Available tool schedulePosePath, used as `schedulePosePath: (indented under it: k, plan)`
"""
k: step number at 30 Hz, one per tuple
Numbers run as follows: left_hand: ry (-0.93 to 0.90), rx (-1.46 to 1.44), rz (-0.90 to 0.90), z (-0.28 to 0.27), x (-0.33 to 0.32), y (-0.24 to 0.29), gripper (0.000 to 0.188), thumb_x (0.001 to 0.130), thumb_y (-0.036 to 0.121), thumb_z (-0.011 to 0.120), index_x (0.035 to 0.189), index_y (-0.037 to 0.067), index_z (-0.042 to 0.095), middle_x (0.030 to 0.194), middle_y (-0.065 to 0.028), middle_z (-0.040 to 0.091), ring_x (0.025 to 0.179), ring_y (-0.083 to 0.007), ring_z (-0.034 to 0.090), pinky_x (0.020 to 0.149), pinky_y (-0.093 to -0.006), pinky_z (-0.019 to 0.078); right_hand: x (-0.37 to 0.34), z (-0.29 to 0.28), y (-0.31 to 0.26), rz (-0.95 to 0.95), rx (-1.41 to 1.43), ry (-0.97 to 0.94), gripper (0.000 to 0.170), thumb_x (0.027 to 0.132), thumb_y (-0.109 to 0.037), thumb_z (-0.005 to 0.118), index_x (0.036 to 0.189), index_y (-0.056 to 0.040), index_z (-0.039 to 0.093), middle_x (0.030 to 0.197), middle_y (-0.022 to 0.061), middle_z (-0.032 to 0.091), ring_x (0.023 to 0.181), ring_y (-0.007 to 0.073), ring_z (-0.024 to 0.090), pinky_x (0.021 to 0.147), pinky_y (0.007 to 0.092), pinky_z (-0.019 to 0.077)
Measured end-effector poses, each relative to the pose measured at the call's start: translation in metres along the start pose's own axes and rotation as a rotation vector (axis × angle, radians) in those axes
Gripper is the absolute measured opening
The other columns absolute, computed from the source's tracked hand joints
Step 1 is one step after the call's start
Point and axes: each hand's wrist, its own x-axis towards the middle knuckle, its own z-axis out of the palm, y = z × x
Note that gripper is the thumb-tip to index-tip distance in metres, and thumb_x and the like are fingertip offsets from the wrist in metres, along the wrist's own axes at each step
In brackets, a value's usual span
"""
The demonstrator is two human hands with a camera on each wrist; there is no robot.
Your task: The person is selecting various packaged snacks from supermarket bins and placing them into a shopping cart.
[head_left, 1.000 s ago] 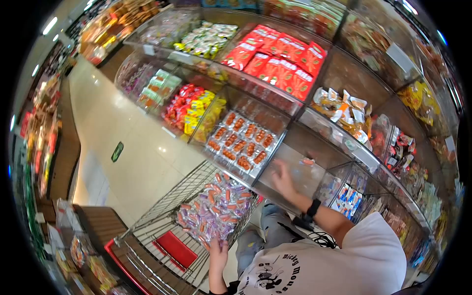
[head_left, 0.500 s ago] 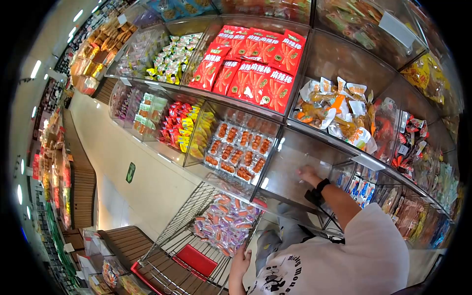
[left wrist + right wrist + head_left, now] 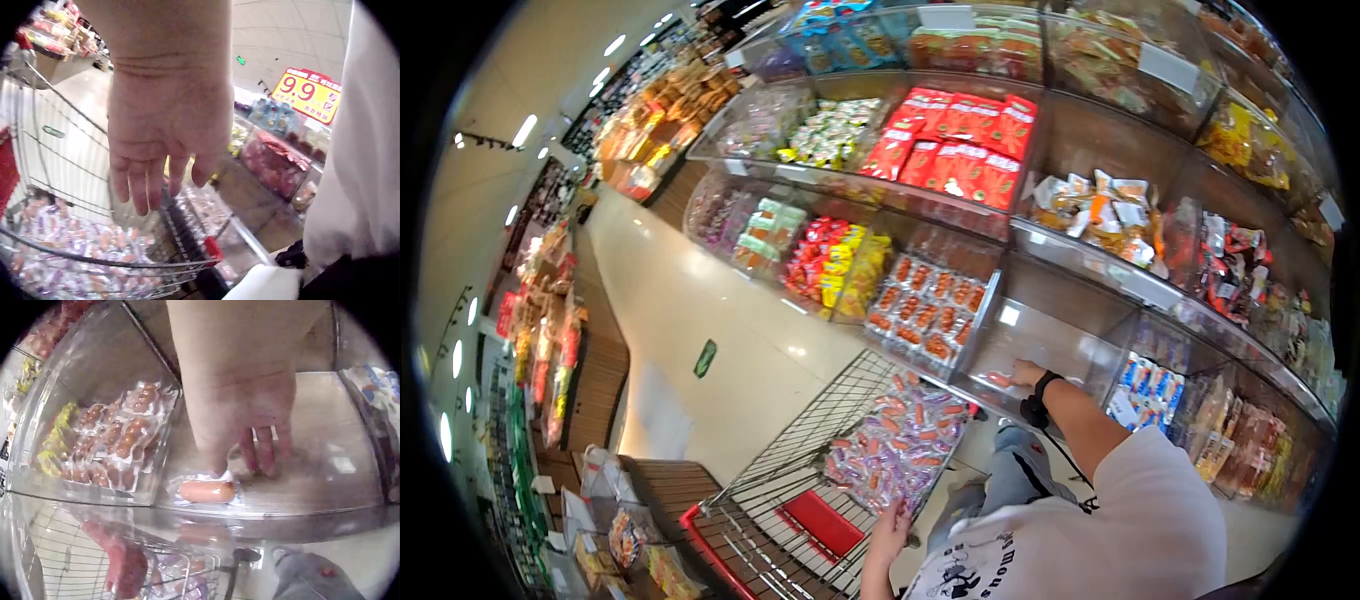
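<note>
A clear-wrapped sausage (image 3: 206,491) lies by the front wall of a bin (image 3: 1040,345). My right hand (image 3: 250,425) reaches down over it and pinches the wrapper's edge at thumb and index finger, the other fingers hanging loosely; the index finger is hidden behind the thumb. In the head view, the same hand (image 3: 1027,373) has the sausage (image 3: 998,379) sticking out to its left. My left hand (image 3: 169,131), fingers loosely extended and holding nothing, hangs beside the shopping cart (image 3: 750,480). A heap of wrapped sausages (image 3: 895,440) fills the cart's front part.
Left of the bin sits another with packs of small red-brown snacks (image 3: 925,310); to the right are blue-and-white packs (image 3: 1145,390). Above are red packets (image 3: 960,145) and orange-white packets (image 3: 1100,220). Clear walls divide the bins. A wooden display base (image 3: 665,490) stands left of the cart.
A loose sausage lay farther back in the bin a second ago; it is now near the front at my right hand's fingertips. My left hand has stayed by the cart. The head view has shifted.
</note>
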Motion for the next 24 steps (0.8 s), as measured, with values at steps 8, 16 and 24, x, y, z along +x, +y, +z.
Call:
schedulePosePath:
  k: [8, 16, 24]
  plan:
    - [0.112, -0.094, -0.303, 0.01, -0.107, -0.086, 0.036, 0.075, 0.017, 0.045, 0.108, 0.004, 0.038, 0.093, -0.0148, 0.051, 0.081, -0.0168, 0.051, 0.07, -0.025, 0.0397, 0.02, 0.02, -0.024, -0.068, -0.31, 0.014, 0.032, 0.061, -0.028, 0.053, 0.078, -0.0005, 0.055, 0.075, 0.0179, 0.054, 0.073, 0.0296, 0.053, 0.064, 0.0338, 0.0421]
    - [0.211, -0.382, 0.043, -0.045, -0.072, 0.008, 0.032, 0.081, 0.017, 0.037, 0.107, -0.002, 0.037, 0.096, -0.0121, 0.05, 0.087, -0.0176, 0.048, 0.074, -0.025, 0.0367, -0.174, -0.118, -0.175, -0.821, 0.18, 0.547, 0.015, 0.061, 0.003, 0.047, 0.073, -0.004, 0.053, 0.071, 0.0117, 0.051, 0.066, 0.0265, 0.051, 0.058, 0.0307, 0.0417]
    - [-0.17, -0.928, 0.433, -0.084, -0.088, 0.118, 0.036, 0.079, 0.008, 0.039, 0.111, -0.001, 0.027, 0.096, -0.0123, 0.047, 0.089, -0.0163, 0.046, 0.078, -0.028, 0.0352, -0.314, -0.064, -0.301, -1.469, 0.573, 0.433, 0.02, 0.059, 0.008, 0.054, 0.074, -0.0045, 0.055, 0.082, 0.0081, 0.054, 0.075, 0.0192, 0.054, 0.065, 0.0264, 0.0437]
